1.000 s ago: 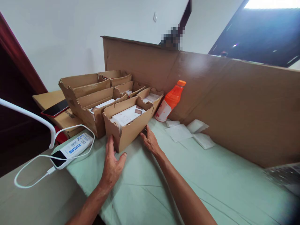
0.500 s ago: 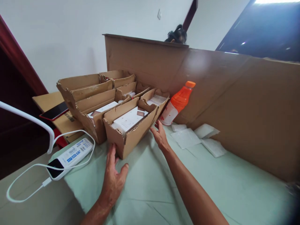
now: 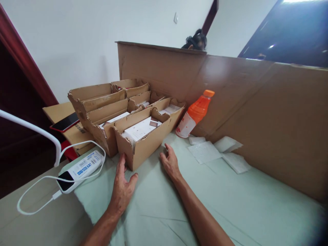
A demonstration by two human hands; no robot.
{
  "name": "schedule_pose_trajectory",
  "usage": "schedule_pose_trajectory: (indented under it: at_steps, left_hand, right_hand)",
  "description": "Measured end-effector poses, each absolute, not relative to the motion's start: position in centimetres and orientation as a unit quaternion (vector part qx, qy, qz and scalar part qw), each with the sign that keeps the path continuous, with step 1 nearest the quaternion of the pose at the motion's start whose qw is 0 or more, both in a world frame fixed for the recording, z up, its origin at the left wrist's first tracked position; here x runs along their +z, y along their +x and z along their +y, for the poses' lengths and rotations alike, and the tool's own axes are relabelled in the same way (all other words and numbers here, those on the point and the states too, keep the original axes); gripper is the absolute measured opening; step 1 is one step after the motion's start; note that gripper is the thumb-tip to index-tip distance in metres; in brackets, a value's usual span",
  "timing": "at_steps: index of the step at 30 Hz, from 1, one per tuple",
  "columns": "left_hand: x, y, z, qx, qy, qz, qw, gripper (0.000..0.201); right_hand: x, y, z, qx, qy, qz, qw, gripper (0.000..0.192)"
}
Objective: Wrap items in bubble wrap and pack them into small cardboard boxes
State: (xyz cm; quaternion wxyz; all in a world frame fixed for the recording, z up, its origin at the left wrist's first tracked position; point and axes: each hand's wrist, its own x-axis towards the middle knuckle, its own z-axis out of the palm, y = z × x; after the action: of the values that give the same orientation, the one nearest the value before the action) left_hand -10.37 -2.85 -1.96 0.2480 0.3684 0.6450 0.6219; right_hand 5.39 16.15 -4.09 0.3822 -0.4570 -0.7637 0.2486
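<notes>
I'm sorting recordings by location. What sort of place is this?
Probably a makeshift indoor workspace, perhaps in a home, though that is unsure: open cardboard trays stand on a green cloth, with a tall cardboard screen behind them and a plain white wall beyond.

Bare left hand (image 3: 122, 191) here, slim fingers (image 3: 120, 166) at the front, a sturdy thumb (image 3: 133, 180) beside them, and behind those fingers a wrist (image 3: 114, 206) broadening into a bare, lean left forearm (image 3: 102, 223)! Across to the right hand (image 3: 171, 165), bare too: slender fingers, then, back behind them, a narrow wrist and a long, smooth, bare right forearm (image 3: 197, 208).
</notes>
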Motion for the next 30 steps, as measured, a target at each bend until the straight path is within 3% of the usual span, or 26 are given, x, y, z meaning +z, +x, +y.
schedule_pose_trajectory:
  at_steps: [2, 5, 9, 12, 16, 18, 25, 30]
  left_hand:
    - [-1.3, -10.5, -3.5, 0.609, 0.378, 0.660, 0.225, 0.075]
    - [1.3, -10.9, -5.0, 0.576, 0.431, 0.688, 0.096, 0.061]
    - [8.1, -12.7, -4.9, 0.533, 0.532, 0.652, -0.092, 0.040]
    - [13.5, -14.7, -2.5, 0.436, 0.588, 0.667, -0.137, 0.037]
    - [18.6, -16.4, 1.4, 0.102, 0.614, 0.780, -0.062, 0.045]
    - [20.1, -16.7, 2.7, -0.007, 0.619, 0.785, -0.017, 0.042]
    - [22.3, -16.8, 4.7, -0.116, 0.664, 0.736, 0.059, 0.024]
    - [21.7, -17.4, 5.4, -0.110, 0.719, 0.670, 0.148, 0.035]
  right_hand:
    - [-4.5, 5.7, 14.6, 0.223, -0.446, -0.784, 0.370, 0.060]
    - [-4.6, 6.1, 12.5, 0.193, -0.429, -0.812, 0.345, 0.056]
    - [-4.1, 6.3, 11.2, 0.170, -0.420, -0.834, 0.315, 0.049]
    - [-3.6, 6.3, 11.0, 0.160, -0.422, -0.841, 0.299, 0.043]
    - [-3.0, 6.2, 10.9, 0.151, -0.428, -0.842, 0.292, 0.035]
    - [-2.8, 6.2, 10.8, 0.150, -0.431, -0.840, 0.292, 0.033]
    - [-2.1, 6.1, 10.3, 0.151, -0.446, -0.834, 0.287, 0.031]
    - [-1.7, 6.1, 10.0, 0.153, -0.451, -0.834, 0.279, 0.029]
